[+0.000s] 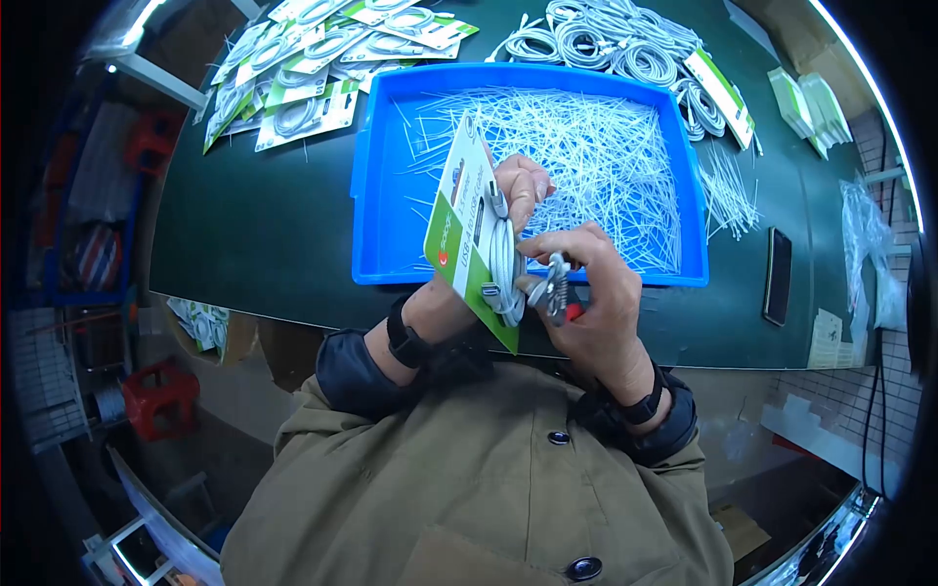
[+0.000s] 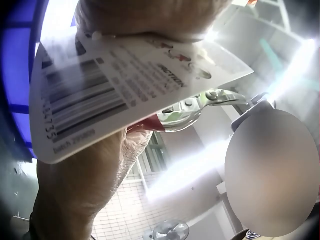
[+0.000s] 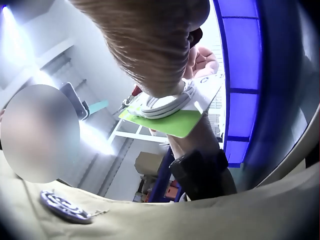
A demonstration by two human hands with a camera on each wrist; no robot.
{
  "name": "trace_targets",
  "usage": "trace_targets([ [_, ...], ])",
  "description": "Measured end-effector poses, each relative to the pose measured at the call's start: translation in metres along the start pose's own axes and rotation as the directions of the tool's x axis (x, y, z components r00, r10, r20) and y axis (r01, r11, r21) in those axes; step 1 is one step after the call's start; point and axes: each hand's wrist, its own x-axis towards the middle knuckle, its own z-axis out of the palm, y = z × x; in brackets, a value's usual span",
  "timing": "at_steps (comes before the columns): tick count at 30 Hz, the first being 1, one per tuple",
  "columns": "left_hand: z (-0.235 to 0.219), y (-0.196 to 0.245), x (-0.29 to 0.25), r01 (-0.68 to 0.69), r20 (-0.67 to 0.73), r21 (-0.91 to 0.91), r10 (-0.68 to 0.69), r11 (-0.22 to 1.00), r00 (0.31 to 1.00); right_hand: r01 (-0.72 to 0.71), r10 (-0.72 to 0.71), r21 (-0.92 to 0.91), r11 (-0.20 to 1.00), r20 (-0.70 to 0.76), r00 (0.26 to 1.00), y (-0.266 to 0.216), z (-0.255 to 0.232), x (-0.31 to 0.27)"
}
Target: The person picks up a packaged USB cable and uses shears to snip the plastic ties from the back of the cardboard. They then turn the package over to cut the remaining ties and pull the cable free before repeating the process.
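Observation:
In the head view, my left hand [image 1: 525, 186] holds a white and green cable card [image 1: 459, 220] from behind, its fingers showing past the card's right edge. A coiled white USB cable [image 1: 504, 269] sits on the card's front. My right hand [image 1: 606, 298] holds small red-handled pliers [image 1: 558, 283] with a spring, while its thumb and forefinger come together right at the coil. The card's barcode side [image 2: 90, 95] faces the left wrist view. From the right wrist, the coil [image 3: 167, 105] shows below the right hand [image 3: 150, 45].
A blue tray [image 1: 363, 205] full of thin white plastic ties [image 1: 606, 156] lies behind the hands. Carded cables [image 1: 303, 112] pile up at back left, loose coiled cables [image 1: 645, 63] at back right. More ties [image 1: 728, 195] and a phone [image 1: 777, 276] lie on the right.

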Motion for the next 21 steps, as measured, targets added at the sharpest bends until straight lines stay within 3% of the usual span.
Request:
trace_targets([
  [4,-0.005,-0.005,0.000,0.029,0.004,0.004,-0.029,1.000,1.000,0.082,-0.078,-0.048,0.996,0.071,0.994,-0.002,-0.004,0.006],
  [6,-0.008,-0.010,-0.001,-0.044,0.021,0.004,0.044,0.999,0.999,0.091,-0.086,-0.066,0.994,0.081,0.993,-0.002,-0.004,0.006],
  [8,-0.007,-0.009,0.000,-0.092,0.029,0.009,0.092,0.996,0.995,0.067,-0.061,-0.060,0.996,0.092,0.994,-0.004,-0.005,0.006],
  [14,-0.004,-0.013,0.001,-0.066,-0.008,0.051,0.067,0.996,0.998,0.002,0.003,-0.051,0.999,0.100,0.995,-0.002,-0.003,0.004],
  [15,-0.004,-0.008,0.001,-0.042,-0.006,0.122,0.043,0.992,0.999,-0.009,0.014,-0.054,0.999,0.106,0.994,-0.002,-0.003,0.003],
  [18,-0.009,-0.013,-0.002,-0.017,0.003,0.225,0.017,0.974,1.000,-0.151,0.156,-0.059,0.987,0.108,0.982,-0.011,-0.003,0.003],
  [21,-0.009,-0.017,-0.002,-0.033,0.006,0.197,0.032,0.980,0.999,-0.311,0.306,0.033,0.950,0.109,0.946,-0.006,-0.002,-0.003],
])
